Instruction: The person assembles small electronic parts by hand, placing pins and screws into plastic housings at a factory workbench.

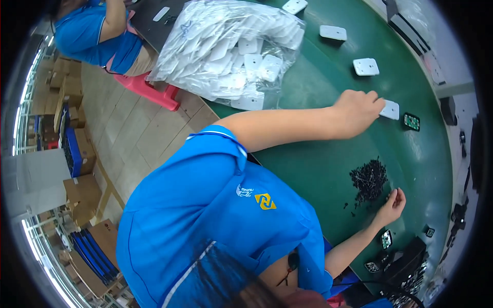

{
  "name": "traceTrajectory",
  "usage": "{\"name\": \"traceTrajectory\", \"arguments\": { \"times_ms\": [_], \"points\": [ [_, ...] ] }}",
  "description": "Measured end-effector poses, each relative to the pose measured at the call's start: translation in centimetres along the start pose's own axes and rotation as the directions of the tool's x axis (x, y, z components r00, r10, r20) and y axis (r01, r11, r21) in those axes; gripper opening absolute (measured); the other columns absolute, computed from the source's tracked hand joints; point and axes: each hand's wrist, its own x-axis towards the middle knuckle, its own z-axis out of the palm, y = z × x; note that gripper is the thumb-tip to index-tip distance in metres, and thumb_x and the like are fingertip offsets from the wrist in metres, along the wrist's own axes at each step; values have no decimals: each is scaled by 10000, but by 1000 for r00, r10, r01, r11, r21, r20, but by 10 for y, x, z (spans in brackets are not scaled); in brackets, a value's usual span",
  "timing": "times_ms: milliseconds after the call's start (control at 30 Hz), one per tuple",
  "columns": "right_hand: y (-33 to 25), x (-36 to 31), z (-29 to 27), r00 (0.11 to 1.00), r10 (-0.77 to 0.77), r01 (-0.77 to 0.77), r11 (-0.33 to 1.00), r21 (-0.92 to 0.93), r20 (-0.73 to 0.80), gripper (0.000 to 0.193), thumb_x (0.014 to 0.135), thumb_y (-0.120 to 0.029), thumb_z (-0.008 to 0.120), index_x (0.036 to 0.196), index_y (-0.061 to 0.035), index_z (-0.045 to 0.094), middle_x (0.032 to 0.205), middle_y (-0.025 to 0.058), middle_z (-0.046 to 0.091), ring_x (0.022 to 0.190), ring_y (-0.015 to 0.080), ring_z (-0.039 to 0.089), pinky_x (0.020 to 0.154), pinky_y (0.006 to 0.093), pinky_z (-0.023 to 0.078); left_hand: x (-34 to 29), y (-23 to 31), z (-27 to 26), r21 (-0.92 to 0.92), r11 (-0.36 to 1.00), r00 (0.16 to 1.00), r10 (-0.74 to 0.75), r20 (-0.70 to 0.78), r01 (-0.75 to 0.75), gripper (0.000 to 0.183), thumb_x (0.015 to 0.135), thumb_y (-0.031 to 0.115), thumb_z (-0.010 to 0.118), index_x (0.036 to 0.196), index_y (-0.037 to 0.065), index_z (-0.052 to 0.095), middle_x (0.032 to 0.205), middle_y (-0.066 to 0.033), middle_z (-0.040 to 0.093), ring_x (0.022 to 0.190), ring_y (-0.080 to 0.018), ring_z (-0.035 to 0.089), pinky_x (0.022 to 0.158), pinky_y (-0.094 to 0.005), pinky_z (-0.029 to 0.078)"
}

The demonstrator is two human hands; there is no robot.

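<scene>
My left hand reaches across the green table, its fingertips closed on the near edge of a white plastic cover with small holes. Just beyond it sits a small black housing with a green circuit board. My right hand is lower down, thumb and fingers pinched together; whatever they hold is too small to make out. Beside that hand lies a heap of small black parts like screws, with a few strays. More white covers stand in a spaced row, among them one cover above my left hand.
A large clear bag of white covers lies at the table's upper left edge. Beyond it a co-worker in blue sits by a red stool. Small circuit units and a black box are at lower right.
</scene>
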Motion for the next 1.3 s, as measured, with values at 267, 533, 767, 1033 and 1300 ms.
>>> {"name": "traceTrajectory", "arguments": {
  "times_ms": [267,533,767,1033,1300],
  "points": [
    [-60,-15,17,1000,25,-24,992,124,-3,217,915,-70,607,1116,10,602,923,35,599,786,75,551,686,201,462,-93,-109,-125,394,856,942,-311,-126,335,308,742,-40,529,1027,56,597,999,-102,596,929,-307,580,781,-380,498],
    [-107,-25,54,996,-76,66,975,210,39,239,907,-57,615,1137,3,590,908,37,598,790,86,551,710,212,466,-122,-130,-130,525,850,958,-112,264,-45,547,720,221,736,1232,148,557,1331,9,523,1202,-232,477,908,-372,419],
    [-144,-46,82,978,-86,20,944,328,188,260,889,9,607,1144,27,561,928,75,616,806,106,593,729,215,502,-122,-144,-118,362,927,996,-91,-25,93,239,831,139,613,1059,68,629,1066,-93,664,939,-279,611,740,-370,488],
    [-191,-67,104,922,-109,-113,841,529,370,259,876,27,613,1125,22,544,903,79,617,787,125,601,726,244,513,-103,-30,-125,-569,739,915,-397,65,361,251,878,10,543,1096,105,626,893,-140,645,710,-298,629,618,-357,502],
    [-193,-74,86,864,-184,-29,911,412,468,369,847,53,629,1195,10,512,887,62,615,795,108,585,726,231,474,-79,15,-61,-712,696,991,-2,132,97,197,880,18,585,1067,52,633,828,-101,606,552,-156,575,498,-278,452]
  ]
}}
